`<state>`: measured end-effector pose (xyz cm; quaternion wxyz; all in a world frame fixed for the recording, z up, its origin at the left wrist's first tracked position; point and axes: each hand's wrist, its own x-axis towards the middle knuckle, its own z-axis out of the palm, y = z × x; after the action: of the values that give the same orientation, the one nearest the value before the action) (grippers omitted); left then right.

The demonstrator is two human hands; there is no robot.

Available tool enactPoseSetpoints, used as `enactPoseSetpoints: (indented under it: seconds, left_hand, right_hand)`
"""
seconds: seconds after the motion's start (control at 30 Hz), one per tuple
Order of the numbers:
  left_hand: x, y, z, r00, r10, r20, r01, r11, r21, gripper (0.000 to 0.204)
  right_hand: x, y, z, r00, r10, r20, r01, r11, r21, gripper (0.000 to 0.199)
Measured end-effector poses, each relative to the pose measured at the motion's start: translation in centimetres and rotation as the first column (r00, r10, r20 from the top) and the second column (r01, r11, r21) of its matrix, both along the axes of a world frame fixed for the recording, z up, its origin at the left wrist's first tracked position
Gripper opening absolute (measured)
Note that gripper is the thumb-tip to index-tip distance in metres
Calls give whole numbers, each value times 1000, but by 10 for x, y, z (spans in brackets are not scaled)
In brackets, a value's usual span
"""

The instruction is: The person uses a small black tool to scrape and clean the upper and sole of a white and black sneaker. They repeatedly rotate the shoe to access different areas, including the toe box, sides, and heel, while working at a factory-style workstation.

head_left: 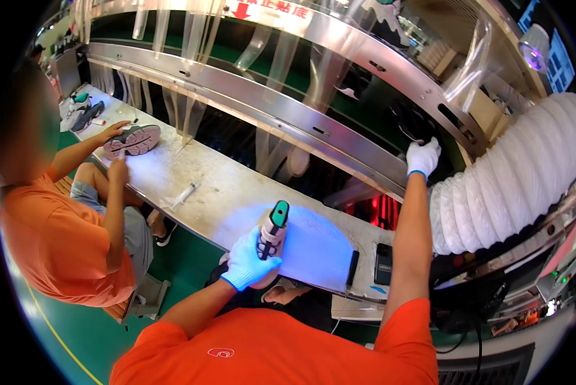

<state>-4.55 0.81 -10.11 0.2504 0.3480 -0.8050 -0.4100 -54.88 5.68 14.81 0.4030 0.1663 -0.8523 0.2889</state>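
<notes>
My left hand point(249, 262), in a white glove with a blue cuff, is closed around a sneaker point(272, 240) over the front of the table. The sneaker is pale with black straps and a green piece at its top end. Far to the right, my right hand point(423, 158), gloved the same way, reaches into the machine's opening. Its fingers close on the near end of a dark shoe point(416, 123), which lies on the green belt point(451, 151); part of that grip is hidden.
The long worktable point(217, 183) carries a syringe-like tube point(184, 194) and a black box-shaped device point(383, 263). A metal rail point(269, 102) runs behind it. A white ribbed duct point(512, 176) bulges at right. At left, a co-worker point(63, 244) holds a shoe point(132, 141).
</notes>
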Motion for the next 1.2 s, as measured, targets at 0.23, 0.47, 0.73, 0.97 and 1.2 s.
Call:
enactPoseSetpoints:
  seconds: [0.23,0.47,0.73,0.97,1.2]
  left_hand:
    - [-9,2,-6,1000,3,-25,-4,999,-34,98]
    - [-2,9,0,992,77,-98,-78,997,-3,102]
    - [-25,16,30,980,113,-166,-23,886,464,74]
    - [51,5,-14,900,-426,-89,354,835,-421,102]
    - [32,-13,-27,897,-439,45,297,525,-798,50]
  right_hand:
    - [-25,-4,7,997,61,56,-77,926,369,21]
    - [213,103,-86,645,703,-299,-724,688,55,17]
    - [367,211,-268,504,791,347,-853,518,58,33]
    - [377,229,-279,663,622,417,-688,726,11,81]
    - [365,212,-309,804,515,296,-552,832,51,64]
